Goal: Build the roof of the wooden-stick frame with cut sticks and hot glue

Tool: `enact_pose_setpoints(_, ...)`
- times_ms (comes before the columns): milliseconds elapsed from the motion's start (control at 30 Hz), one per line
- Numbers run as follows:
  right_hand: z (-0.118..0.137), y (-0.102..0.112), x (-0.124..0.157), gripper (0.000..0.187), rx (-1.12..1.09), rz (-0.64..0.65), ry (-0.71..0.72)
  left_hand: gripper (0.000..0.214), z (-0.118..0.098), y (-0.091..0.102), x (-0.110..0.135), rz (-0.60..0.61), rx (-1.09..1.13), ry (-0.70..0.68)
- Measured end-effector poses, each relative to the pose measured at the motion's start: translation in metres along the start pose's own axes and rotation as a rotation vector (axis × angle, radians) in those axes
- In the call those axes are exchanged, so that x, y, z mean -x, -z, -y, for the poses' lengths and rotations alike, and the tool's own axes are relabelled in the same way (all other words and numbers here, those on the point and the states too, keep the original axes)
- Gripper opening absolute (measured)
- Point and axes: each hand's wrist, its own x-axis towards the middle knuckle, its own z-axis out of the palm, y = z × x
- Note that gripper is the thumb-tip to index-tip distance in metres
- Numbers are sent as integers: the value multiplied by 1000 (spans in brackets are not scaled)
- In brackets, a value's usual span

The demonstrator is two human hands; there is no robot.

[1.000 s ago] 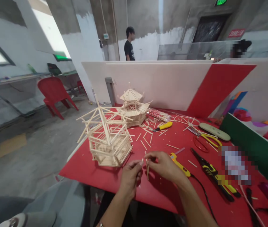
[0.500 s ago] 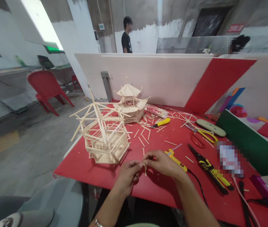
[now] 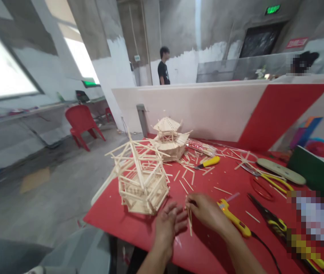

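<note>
My right hand (image 3: pixel 204 209) pinches thin wooden sticks (image 3: pixel 190 224) that hang down from its fingertips over the red tabletop. Just left of them, my left hand (image 3: pixel 169 224) is open, palm up with fingers spread, holding nothing. Beyond the left hand stands an open stick-built pavilion frame (image 3: pixel 143 194), its roof made of bare ribs. Behind that frame sits a smaller stick pavilion (image 3: pixel 168 142) with covered roofs. A yellow glue gun (image 3: pixel 237 222) lies close by my right hand, its cord trailing toward me.
Loose stick pieces (image 3: pixel 189 175) are scattered mid-table near a yellow utility knife (image 3: pixel 211 162). On the right lie red-and-yellow-handled scissors (image 3: pixel 277 182), black-and-yellow pliers (image 3: pixel 267 211) and a pale green oblong case (image 3: pixel 281 170). A white partition (image 3: pixel 196 114) closes the back; a person (image 3: pixel 164 68) stands beyond.
My left hand has let go of the sticks and opened, now slightly apart from them. The right hand still holds them. My view has shifted, so the table sits lower and farther right.
</note>
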Motion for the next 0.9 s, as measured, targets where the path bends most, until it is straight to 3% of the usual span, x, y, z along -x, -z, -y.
enact_pose_setpoints(133,-1,-14,-9,19,50,-23,-17,48,11,9,-13,-19,-130,-243)
enact_pose_setpoints(333,-1,-27,-18,20,67,-8,-11,46,22,14,-31,-77,-205,-333)
enact_pose_setpoints(600,4,-27,-13,20,85,4,-12,37,22,24,-34,-92,-252,-292)
enact_pose_setpoints(900,5,-32,-16,21,78,16,-1,21,25,20,-33,-81,-311,-206)
